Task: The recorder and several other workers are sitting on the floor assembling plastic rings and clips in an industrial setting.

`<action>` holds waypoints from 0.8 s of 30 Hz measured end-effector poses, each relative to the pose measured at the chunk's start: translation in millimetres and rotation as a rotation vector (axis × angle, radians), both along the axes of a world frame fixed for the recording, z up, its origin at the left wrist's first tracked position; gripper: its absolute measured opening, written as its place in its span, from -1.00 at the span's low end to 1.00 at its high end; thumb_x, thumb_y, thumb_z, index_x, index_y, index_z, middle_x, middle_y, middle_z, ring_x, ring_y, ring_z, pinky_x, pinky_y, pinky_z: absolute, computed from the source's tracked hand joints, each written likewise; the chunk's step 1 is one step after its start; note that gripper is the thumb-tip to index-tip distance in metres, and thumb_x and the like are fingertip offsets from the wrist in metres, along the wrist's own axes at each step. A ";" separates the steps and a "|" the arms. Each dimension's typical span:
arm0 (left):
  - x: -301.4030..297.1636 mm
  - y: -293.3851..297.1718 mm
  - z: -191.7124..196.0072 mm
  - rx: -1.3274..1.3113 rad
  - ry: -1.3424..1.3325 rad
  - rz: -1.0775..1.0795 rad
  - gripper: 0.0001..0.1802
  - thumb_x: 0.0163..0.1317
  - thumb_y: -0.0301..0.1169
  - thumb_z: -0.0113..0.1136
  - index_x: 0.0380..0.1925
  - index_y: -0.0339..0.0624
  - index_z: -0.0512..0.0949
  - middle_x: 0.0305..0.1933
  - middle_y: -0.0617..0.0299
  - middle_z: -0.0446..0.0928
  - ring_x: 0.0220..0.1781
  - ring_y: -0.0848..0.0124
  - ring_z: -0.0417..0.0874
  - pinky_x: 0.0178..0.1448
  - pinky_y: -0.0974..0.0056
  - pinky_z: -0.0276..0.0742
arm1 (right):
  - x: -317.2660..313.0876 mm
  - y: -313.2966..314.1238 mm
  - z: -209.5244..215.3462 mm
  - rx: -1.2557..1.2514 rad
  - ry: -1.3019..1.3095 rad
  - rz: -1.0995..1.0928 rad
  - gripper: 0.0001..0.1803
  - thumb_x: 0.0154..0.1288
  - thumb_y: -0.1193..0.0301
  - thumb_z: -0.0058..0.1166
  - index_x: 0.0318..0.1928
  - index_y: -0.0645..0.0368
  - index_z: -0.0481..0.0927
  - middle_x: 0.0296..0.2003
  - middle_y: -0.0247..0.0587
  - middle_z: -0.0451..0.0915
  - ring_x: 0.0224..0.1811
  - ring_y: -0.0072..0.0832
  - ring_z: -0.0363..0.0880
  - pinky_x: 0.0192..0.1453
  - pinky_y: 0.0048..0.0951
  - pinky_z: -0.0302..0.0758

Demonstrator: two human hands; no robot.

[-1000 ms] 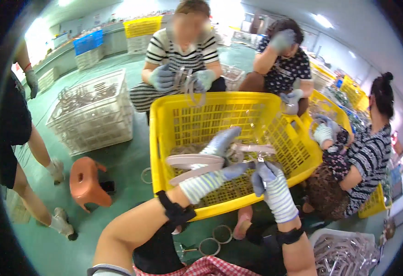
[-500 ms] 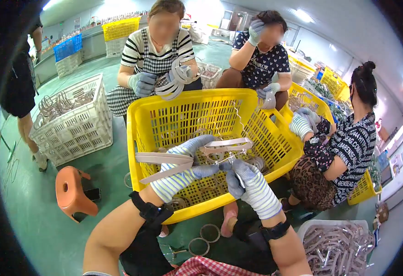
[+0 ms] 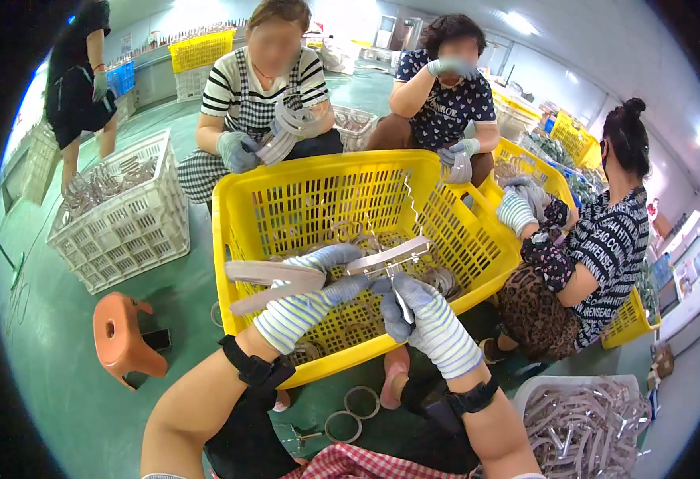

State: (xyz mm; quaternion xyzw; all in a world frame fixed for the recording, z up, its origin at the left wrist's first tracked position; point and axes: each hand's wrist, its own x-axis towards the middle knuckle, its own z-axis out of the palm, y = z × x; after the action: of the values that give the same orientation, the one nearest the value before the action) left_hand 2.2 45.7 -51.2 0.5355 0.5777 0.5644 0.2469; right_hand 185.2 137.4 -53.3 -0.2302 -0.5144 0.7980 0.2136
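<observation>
My left hand, in a striped grey-palmed glove, is closed on several flat beige bands that loop out beside its wrist. At its fingertips another beige band has a thin metal strip along its near edge. My right hand, gloved the same way, is closed round a small silver hand tool; the tool's exact kind is hidden by the fingers. Its tip meets the band close to the left fingertips. Both hands are over the near side of a yellow plastic basket with more beige rings inside.
Across the basket sit two gloved people holding bands; a third works at the right. White crates and an orange stool stand left. A pale bin of strips stands front right. Two rings lie on the floor.
The band at my fingertips has turned so that its metal strip faces nearer, and my hands stay close together. A person at the far left has moved right; one opposite has lowered a hand.
</observation>
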 end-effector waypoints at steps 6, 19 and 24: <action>3.5 -5.1 12.6 -0.103 0.039 -0.134 -0.67 0.22 -0.31 0.17 -0.07 -0.27 0.52 -0.16 0.16 0.57 -0.11 0.49 0.52 0.05 0.37 0.43 | 1.4 12.9 -14.3 0.176 0.194 -0.234 -0.69 0.28 0.18 0.06 -0.17 0.16 0.55 -0.50 -0.35 0.53 -0.54 -0.61 0.47 -0.47 -0.62 0.41; 20.2 -3.1 -0.9 -0.064 0.532 -0.708 -0.56 0.18 -0.20 0.18 -0.13 -0.38 0.51 -0.11 -0.15 0.53 0.07 -0.04 0.48 0.25 0.10 0.33 | 1.9 0.4 8.4 0.872 -0.247 0.173 -0.39 0.13 0.51 0.11 0.25 0.09 0.33 0.08 -0.01 0.45 0.08 -0.15 0.48 0.22 -0.26 0.39; 11.3 10.5 -35.8 0.007 0.635 -0.612 -0.62 0.20 -0.28 0.16 -0.10 -0.37 0.50 -0.13 -0.09 0.56 0.01 0.01 0.52 0.18 0.13 0.38 | 6.7 30.7 -25.8 1.980 -0.013 -0.008 -0.57 0.24 0.46 -0.02 0.15 0.06 0.48 0.11 -0.14 0.44 0.02 -0.29 0.52 0.10 -0.45 0.46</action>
State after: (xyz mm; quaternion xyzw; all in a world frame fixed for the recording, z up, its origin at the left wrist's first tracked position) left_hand 13.5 56.3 -87.0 0.8296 0.4377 0.2748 0.2114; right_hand 191.9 168.1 -79.2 0.0462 -0.9498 0.0058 0.3094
